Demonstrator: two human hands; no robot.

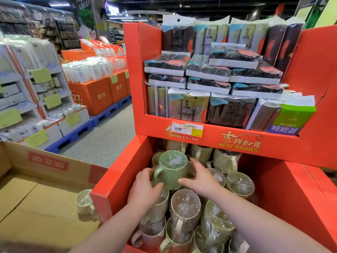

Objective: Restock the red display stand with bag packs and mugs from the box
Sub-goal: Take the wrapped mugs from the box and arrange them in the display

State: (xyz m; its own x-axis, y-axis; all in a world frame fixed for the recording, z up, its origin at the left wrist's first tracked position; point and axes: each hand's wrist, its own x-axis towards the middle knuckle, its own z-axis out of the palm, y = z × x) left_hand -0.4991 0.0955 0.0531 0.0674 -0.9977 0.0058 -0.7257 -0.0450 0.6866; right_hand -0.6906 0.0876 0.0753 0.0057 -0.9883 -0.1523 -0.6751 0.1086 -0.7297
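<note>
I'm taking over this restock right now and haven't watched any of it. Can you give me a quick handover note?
Hands: the left hand grips the green mug at its handle side, and the right hand cups its other side.
Where: the green mug is at the top of the wrapped mugs in the lower bin of the red display stand.
Done: stacked bag packs fill the upper shelf, and the lower bin is well filled.
Left: settle the green mug, then move the one cream mug visible in the cardboard box.
</note>
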